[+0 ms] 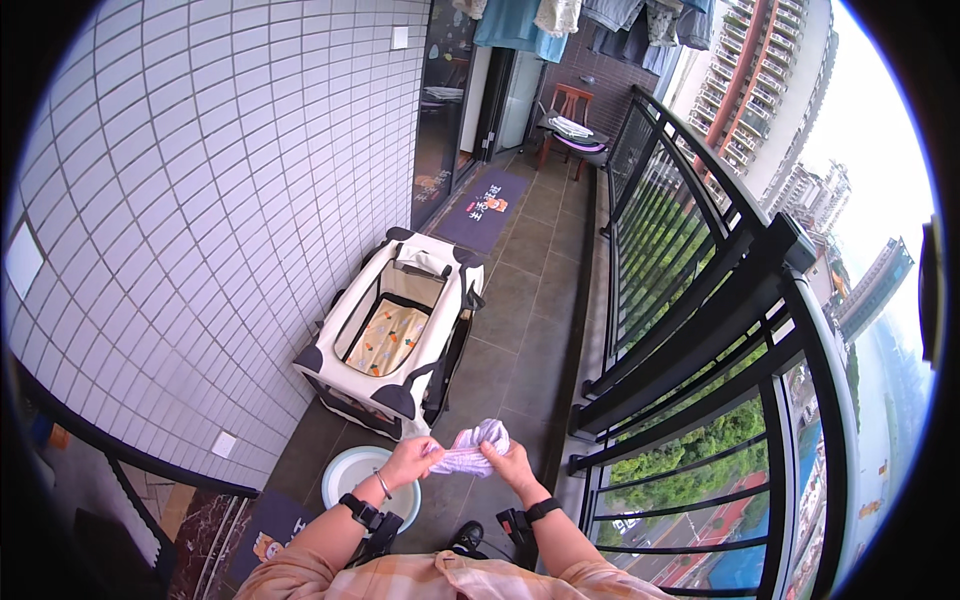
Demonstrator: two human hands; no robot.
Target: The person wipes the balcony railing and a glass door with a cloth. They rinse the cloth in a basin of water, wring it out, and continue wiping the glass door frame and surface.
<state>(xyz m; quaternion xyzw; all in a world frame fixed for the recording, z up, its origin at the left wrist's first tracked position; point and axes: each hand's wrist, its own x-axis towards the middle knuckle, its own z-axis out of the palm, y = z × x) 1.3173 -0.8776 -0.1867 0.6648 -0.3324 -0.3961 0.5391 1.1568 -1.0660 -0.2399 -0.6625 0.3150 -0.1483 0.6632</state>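
Bunched between my hands is a small lilac-and-white striped cloth [471,454], with a pink edge along part of it. My left hand [409,459] pinches its left end, and my right hand [510,463] grips the right end, where the fabric folds over in a thick bundle. The stretch between them looks pulled fairly taut. Below and left of the cloth, a white basin with a pale blue rim [328,487] rests on the floor, partly covered by my left forearm. What lies inside it is hard to make out.
A cream soft-sided pet crate [322,358] stands ahead, against the white tiled wall [225,187]. Black balcony railing [675,367] runs along the right. Farther off are a dark doormat [457,221], a wooden chair [574,101] bearing folded things, and hanging clothes [517,30].
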